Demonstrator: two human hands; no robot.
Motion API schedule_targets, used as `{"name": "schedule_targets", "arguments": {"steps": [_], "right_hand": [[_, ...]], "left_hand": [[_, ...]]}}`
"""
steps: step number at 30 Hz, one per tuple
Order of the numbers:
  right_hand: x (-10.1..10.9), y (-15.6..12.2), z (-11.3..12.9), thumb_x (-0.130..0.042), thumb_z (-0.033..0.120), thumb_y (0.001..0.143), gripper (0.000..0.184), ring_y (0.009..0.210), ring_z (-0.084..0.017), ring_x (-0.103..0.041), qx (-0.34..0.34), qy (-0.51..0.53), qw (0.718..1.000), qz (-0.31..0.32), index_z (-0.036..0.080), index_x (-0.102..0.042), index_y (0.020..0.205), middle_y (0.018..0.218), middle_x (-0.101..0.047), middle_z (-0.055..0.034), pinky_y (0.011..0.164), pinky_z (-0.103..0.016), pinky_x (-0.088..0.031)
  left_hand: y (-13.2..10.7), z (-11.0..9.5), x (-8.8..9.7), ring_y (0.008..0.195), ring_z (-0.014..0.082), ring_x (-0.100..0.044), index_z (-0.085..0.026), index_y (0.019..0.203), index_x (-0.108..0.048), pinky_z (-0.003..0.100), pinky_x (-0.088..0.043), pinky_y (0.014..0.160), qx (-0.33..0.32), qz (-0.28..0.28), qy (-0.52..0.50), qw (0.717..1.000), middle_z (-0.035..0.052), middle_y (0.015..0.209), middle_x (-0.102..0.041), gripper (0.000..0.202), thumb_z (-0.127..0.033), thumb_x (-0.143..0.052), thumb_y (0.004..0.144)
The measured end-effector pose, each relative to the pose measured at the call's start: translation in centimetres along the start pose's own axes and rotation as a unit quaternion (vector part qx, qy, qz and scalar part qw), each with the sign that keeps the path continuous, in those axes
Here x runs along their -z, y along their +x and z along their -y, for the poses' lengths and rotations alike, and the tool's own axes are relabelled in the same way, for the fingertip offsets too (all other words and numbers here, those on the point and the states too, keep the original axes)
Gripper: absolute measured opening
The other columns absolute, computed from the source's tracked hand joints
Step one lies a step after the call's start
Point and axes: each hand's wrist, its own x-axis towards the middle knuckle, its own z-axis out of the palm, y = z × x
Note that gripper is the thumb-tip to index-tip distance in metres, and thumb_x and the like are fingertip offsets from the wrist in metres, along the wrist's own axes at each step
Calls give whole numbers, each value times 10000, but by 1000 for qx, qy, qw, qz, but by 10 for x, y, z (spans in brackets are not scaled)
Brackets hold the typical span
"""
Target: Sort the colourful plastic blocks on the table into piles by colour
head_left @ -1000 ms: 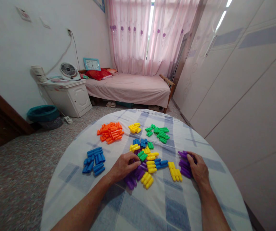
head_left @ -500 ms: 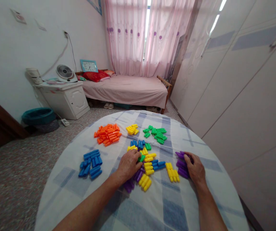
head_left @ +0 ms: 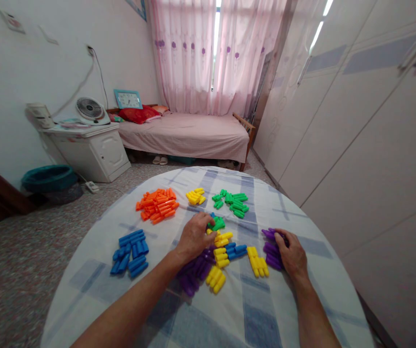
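Observation:
My left hand (head_left: pixel 195 237) reaches over the mixed pile in the middle of the table, its fingertips pinched at a green bullet-shaped plastic piece (head_left: pixel 218 223). Under and beside it are purple pieces (head_left: pixel 197 270), while yellow pieces (head_left: pixel 222 238) and blue pieces (head_left: pixel 236 251) lie just to its right. My right hand (head_left: pixel 292 252) curls around the edge of a purple group (head_left: pixel 272 255), thumb and fingers against it. Left of that group is a yellow cluster (head_left: pixel 258 262). My left hand hides part of the pile, including most of some blue pieces behind it.
Sorted heaps lie around the round table (head_left: pixel 208 324): orange (head_left: pixel 157 205), yellow (head_left: pixel 195 196), green (head_left: pixel 235 202) and blue (head_left: pixel 129 253). Beyond stand a bed (head_left: pixel 182 130), a white cabinet (head_left: pixel 101 152) with a fan, a bin (head_left: pixel 50 180) and wardrobes (head_left: pixel 356 145).
My left hand has moved away from me with the green piece, which now lies by another green one. The right hand stays at the purple group. The view has turned slightly right.

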Motion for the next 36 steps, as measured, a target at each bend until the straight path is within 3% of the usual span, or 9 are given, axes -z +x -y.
{"name": "schedule_targets", "arguments": {"steps": [6, 10, 12, 15, 19, 23, 29, 32, 36], "right_hand": [[1, -1, 2, -400, 512, 794, 437, 956, -220, -561, -2, 5, 1000, 0, 197, -641, 979, 1048, -618, -66, 845, -343, -411], [3, -1, 4, -402, 504, 798, 431, 971, -217, -559, -2, 8, 1000, 0, 195, -640, 981, 1053, -616, -65, 859, -340, -408], [3, -1, 4, -404, 504, 802, 426, 974, -215, -559, -1, 11, 1000, 2, 199, -638, 985, 1051, -618, -61, 862, -338, -407], [2, 0, 1, -409, 506, 804, 418, 975, -214, -560, -1, 12, 1000, 2, 202, -641, 974, 1047, -622, -60, 865, -339, -407], [0, 1, -3, -393, 513, 818, 429, 987, -215, -557, 10, 10, 1000, 4, 195, -641, 965, 1045, -627, -69, 883, -346, -404], [-1, -1, -1, -384, 503, 833, 466, 1018, -227, -548, 47, -33, 998, -5, 168, -609, 1066, 1104, -608, -98, 916, -375, -395], [-3, -11, 25, -413, 447, 841, 401, 1118, -273, -491, 153, -139, 978, -34, 204, -598, 1102, 1198, -566, -100, 905, -468, -378], [-8, -19, 39, -443, 401, 843, 335, 1109, -248, -504, 214, -127, 968, 6, 216, -616, 1061, 1164, -589, -83, 908, -440, -390], [-15, -29, 53, -498, 375, 833, 284, 1175, -252, -461, 285, -122, 949, 66, 225, -626, 1038, 1118, -625, -60, 971, -445, -346]], "left_hand": [[72, 13, -37, 917, 202, -578, -176, 842, -629, 333, -446, 854, 37, 12, 37, 999, 51, 919, -618, 148, -185, -633, 694], [95, 22, -48, 1014, 199, -568, -177, 1026, -611, 327, -437, 911, 52, -17, 15, 998, 68, 1061, -617, 310, -244, -644, 726], [90, 30, -42, 1055, 202, -555, -176, 1044, -608, 340, -421, 948, 56, -32, 10, 998, 75, 1085, -617, 289, -269, -611, 770], [65, 46, -27, 1050, 202, -565, -170, 987, -634, 353, -417, 964, 54, -36, 2, 998, 80, 1058, -640, 215, -277, -533, 831], [21, 64, -11, 1067, 196, -569, -191, 1041, -635, 357, -426, 973, 47, 6, -23, 999, 70, 1104, -644, 289, -330, -433, 887], [-9, 64, -11, 1176, 206, -513, -190, 1114, -617, 377, -389, 1031, 62, 25, -52, 996, 88, 1257, -567, 344, -362, -422, 889], [-28, 53, -17, 1117, 199, -546, -176, 976, -656, 360, -402, 1006, 96, -41, -106, 989, 94, 1172, -596, 284, -341, -452, 866], [-33, 58, -15, 1029, 190, -586, -176, 859, -653, 342, -438, 944, 116, -76, -140, 980, 81, 1097, -623, 242, -324, -462, 855], [-34, 63, -12, 943, 175, -607, -180, 755, -629, 315, -460, 881, 113, -73, -168, 976, 57, 1011, -642, 203, -296, -483, 836]]}}
